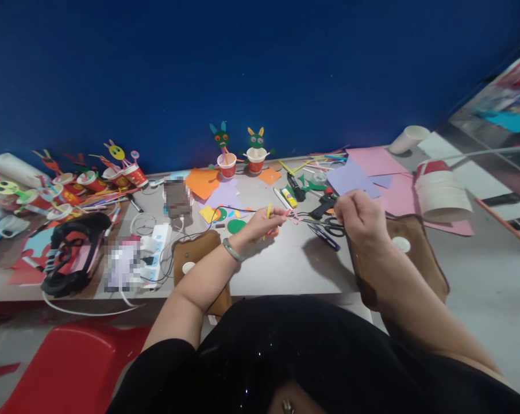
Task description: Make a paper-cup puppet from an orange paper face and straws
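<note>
My left hand [262, 225], with a bracelet at its wrist, is closed over the table on a thin yellow strip [269, 210] that sticks out above and below the fingers. Whether the strip is paper or a craft stem I cannot tell. Small pink pieces [291, 214] show just past its fingertips. My right hand [359, 214] is raised in a fist on the right, apart from the left; whatever it may hold is hidden. Below and beside it lie black scissors [335, 229] and a dark purple pen-shaped tool [324, 237]. A green paper circle [236, 226] rests left of my left hand.
Two paper cups with green-headed figures, a left cup [227, 167] and a right cup [255, 164], stand by the blue wall. More decorated cups, a power strip [158, 253] and a black headset strap [76, 253] are on the left. Stacked cups [443, 192] lie at right beside pink sheets [397, 201].
</note>
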Demonstrator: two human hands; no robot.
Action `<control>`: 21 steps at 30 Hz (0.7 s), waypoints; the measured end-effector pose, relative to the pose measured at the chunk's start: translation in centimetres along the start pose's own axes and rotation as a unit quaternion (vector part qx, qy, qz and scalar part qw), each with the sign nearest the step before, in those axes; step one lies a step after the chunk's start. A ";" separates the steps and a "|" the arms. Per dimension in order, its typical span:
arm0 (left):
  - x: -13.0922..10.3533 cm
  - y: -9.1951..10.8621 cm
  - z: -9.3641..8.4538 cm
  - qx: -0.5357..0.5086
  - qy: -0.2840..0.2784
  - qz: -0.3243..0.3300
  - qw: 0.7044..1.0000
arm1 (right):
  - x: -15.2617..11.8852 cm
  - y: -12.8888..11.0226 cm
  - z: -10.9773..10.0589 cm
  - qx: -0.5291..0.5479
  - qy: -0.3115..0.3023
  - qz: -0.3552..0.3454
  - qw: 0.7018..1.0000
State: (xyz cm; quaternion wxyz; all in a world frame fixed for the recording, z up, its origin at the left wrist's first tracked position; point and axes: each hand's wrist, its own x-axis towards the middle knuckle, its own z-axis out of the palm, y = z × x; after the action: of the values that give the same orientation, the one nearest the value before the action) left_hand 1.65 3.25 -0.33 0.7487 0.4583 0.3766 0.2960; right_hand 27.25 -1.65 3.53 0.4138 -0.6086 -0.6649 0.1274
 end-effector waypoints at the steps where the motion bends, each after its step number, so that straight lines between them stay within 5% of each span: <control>1: 0.0 0.2 0.1 -0.024 0.003 -0.004 1.000 | -0.4 -0.2 -0.6 0.020 -0.052 -0.007 0.998; 4: -0.1 0.6 0.4 -0.088 0.036 -0.008 0.995 | -1.4 -0.3 -2.2 0.094 -0.232 -0.043 0.967; 6: -0.1 0.8 0.6 -0.115 0.056 -0.009 0.992 | -1.6 -0.2 -3.2 0.130 -0.292 -0.064 0.945; 9: 0.0 0.8 0.7 -0.129 0.058 -0.016 0.990 | -1.6 0.1 -4.5 0.157 -0.290 -0.047 0.943; 15: 0.2 0.6 0.3 -0.141 0.062 -0.031 0.988 | -1.1 0.2 -6.0 0.151 -0.194 -0.005 0.969; 21: 0.1 0.4 0.4 -0.154 0.062 -0.035 0.985 | -0.9 0.9 -5.6 0.134 -0.269 0.024 0.953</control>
State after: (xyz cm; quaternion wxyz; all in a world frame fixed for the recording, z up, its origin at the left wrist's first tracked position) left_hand 1.96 3.34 0.13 0.7954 0.3047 0.3878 0.3523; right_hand 31.76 -4.16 6.06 0.2938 -0.5065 -0.7135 0.3846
